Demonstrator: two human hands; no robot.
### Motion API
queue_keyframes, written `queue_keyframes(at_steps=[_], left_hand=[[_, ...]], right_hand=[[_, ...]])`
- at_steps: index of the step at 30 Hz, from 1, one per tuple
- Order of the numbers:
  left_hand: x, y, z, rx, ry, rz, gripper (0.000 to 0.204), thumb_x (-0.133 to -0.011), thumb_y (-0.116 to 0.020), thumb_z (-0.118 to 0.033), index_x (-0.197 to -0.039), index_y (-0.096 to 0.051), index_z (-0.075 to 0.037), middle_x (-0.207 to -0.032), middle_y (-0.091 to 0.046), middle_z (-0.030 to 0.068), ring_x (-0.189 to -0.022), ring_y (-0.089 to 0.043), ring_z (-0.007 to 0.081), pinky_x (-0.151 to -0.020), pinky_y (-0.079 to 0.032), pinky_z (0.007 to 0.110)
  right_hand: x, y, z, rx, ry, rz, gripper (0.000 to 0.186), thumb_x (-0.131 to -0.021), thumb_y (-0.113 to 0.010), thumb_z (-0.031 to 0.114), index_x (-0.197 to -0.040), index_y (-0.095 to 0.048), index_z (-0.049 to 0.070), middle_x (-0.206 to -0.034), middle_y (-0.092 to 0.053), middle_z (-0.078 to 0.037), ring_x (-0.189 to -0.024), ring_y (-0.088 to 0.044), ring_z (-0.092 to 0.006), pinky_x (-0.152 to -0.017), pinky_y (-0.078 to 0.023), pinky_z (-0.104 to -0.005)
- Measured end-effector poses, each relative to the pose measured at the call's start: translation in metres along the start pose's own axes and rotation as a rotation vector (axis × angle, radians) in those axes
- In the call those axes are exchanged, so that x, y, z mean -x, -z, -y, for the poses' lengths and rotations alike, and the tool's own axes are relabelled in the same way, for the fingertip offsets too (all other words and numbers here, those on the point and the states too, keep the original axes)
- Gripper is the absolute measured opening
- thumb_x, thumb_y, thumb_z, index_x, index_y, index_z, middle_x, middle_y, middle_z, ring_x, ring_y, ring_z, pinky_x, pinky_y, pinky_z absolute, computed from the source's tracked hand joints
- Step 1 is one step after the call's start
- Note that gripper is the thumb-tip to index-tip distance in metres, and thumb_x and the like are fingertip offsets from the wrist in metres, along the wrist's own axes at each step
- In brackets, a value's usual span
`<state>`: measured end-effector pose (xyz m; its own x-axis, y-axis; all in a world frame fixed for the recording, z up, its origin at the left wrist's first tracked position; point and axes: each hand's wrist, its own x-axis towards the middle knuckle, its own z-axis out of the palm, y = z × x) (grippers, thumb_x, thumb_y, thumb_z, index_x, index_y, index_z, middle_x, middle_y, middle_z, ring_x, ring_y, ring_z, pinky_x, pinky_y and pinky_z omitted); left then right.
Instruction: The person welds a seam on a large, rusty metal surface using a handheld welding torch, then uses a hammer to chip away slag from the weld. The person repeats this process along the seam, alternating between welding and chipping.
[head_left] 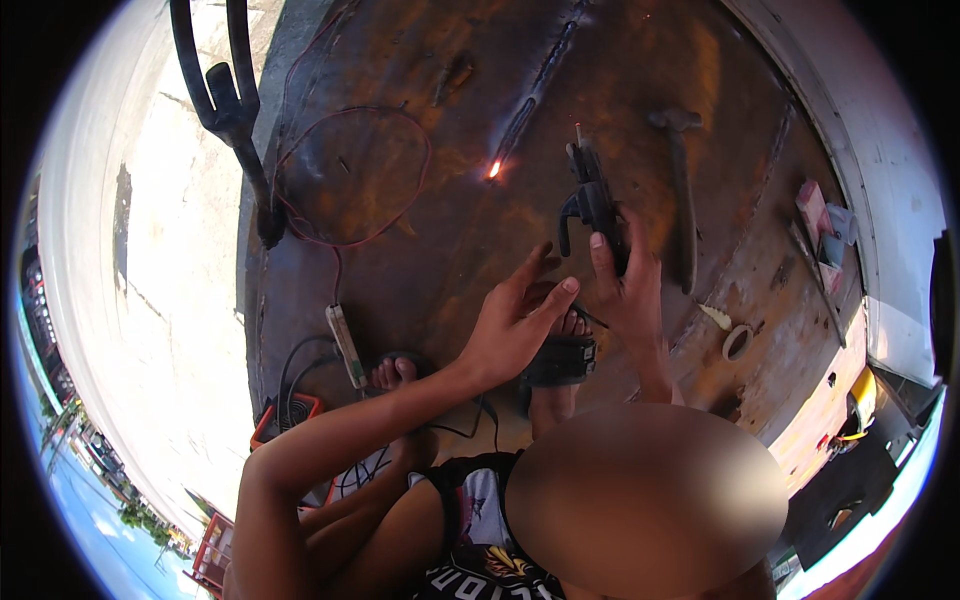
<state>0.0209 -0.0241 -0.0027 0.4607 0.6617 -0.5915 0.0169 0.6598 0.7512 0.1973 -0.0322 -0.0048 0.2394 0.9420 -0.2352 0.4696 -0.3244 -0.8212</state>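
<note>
My right hand [626, 262] is wrapped around a black electrode holder [590, 195], which has a short rod [578, 133] at its tip, pointing up. My left hand [515, 325] is just left of it, above my sandalled foot [560, 365], with thumb and fingers apart and nothing visible in them. A black cable near the fingers is partly hidden. On the rusty steel plate [480, 260], a dark weld seam [525, 110] ends in a glowing orange spot [495, 170], up and left of the holder.
A black metal fork [230, 115] stands at upper left. A red wire [428, 165] loops to a power strip [345, 345], near an orange machine [265, 425]. Right lie a hammer [682, 200], tape roll [738, 343], rod [820, 285] and pink boxes [815, 210].
</note>
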Motion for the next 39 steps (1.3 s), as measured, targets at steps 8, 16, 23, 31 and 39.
queue_keyframes(at_steps=[8, 16, 23, 31, 39], left_hand=[[-0.014, 0.006, 0.015, 0.06, -0.028, -0.055, 0.051, -0.106, -0.057, -0.034, -0.138, -0.053, 0.005, -0.105, -0.068, 0.0066, -0.088, -0.054, 0.0092, -0.077, -0.047, 0.027], [-0.022, 0.025, 0.022, 0.18, 0.243, -0.096, 0.053, -0.109, -0.052, -0.035, -0.148, -0.049, 0.0, -0.124, -0.063, 0.0032, -0.114, -0.06, 0.0124, -0.102, -0.046, 0.029], [-0.027, 0.025, 0.017, 0.205, 0.25, -0.085, 0.056, -0.108, -0.053, -0.035, -0.15, -0.044, 0.001, -0.129, -0.061, 0.0039, -0.116, -0.059, 0.0127, -0.106, -0.046, 0.03], [-0.029, 0.029, 0.017, 0.235, 0.223, -0.05, 0.059, -0.108, -0.053, -0.034, -0.153, -0.04, 0.001, -0.133, -0.06, 0.0067, -0.122, -0.058, 0.0155, -0.11, -0.045, 0.032], [-0.029, 0.027, 0.014, 0.229, 0.246, -0.055, 0.059, -0.108, -0.053, -0.034, -0.153, -0.038, 0.002, -0.135, -0.059, 0.0085, -0.124, -0.058, 0.0169, -0.111, -0.046, 0.033]], right_hand=[[-0.002, -0.012, -0.021, 0.095, 0.226, 0.104, 0.049, -0.096, -0.069, 0.022, -0.14, -0.056, 0.003, -0.102, -0.069, -0.019, -0.082, -0.07, -0.0371, -0.072, -0.055, -0.0415], [0.001, -0.034, -0.006, 0.29, 0.152, 0.204, 0.056, -0.093, -0.069, 0.021, -0.145, -0.054, 0.007, -0.098, -0.065, -0.015, -0.08, -0.069, -0.0381, -0.071, -0.055, -0.0476], [-0.004, -0.038, -0.007, 0.331, 0.119, 0.195, 0.057, -0.093, -0.067, 0.021, -0.146, -0.052, 0.006, -0.099, -0.065, -0.017, -0.081, -0.069, -0.0401, -0.071, -0.055, -0.0483], [-0.011, -0.038, 0.003, 0.266, 0.088, 0.175, 0.051, -0.094, -0.07, 0.018, -0.141, -0.057, 0.003, -0.102, -0.067, -0.021, -0.09, -0.068, -0.0427, -0.075, -0.054, -0.0454], [-0.008, -0.039, -0.003, 0.305, 0.125, 0.196, 0.051, -0.098, -0.064, 0.022, -0.145, -0.054, 0.005, -0.097, -0.065, -0.017, -0.081, -0.069, -0.0387, -0.071, -0.055, -0.0464]])
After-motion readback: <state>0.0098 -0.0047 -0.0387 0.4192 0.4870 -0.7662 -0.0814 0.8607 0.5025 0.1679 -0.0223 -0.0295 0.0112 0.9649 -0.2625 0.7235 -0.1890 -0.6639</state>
